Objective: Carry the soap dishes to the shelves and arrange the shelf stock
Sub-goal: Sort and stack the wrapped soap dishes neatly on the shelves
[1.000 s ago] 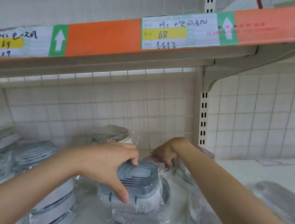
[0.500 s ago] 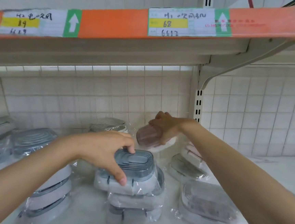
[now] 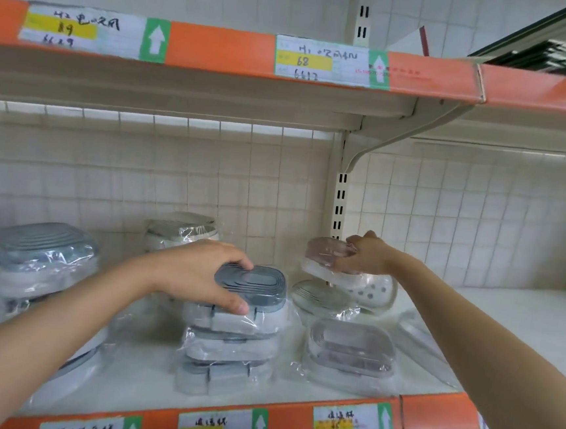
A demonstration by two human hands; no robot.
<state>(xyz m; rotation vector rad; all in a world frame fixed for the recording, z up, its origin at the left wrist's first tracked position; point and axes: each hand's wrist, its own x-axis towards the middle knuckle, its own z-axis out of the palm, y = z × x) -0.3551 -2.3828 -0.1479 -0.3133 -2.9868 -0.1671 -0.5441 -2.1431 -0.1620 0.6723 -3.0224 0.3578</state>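
Note:
On the white shelf [image 3: 144, 373] stands a stack of three plastic-wrapped grey and white soap dishes. My left hand [image 3: 197, 275] grips the top grey soap dish [image 3: 258, 284] of that stack, fingers over its far edge and thumb on its front. Further back on the right, my right hand [image 3: 367, 254] holds a wrapped pink-lidded soap dish [image 3: 326, 252] above the shelf, over other dishes. Under it lie a wrapped dish with a ribbed lid [image 3: 322, 296] and a white perforated tray [image 3: 374, 292]. A pink-grey soap dish [image 3: 352, 348] lies at the front right.
More wrapped grey dishes are stacked at the left [image 3: 38, 258] and at the back [image 3: 184, 229]. An upper shelf [image 3: 220, 51] with an orange price strip hangs overhead. The slotted upright [image 3: 340, 199] stands behind my right hand. The right part of the shelf [image 3: 523, 310] holds loose plastic wrap.
My right hand lifted the pink-lidded dish from the shelf and now holds it higher and further back. My left hand stayed on the top grey dish. The view pulled back and down.

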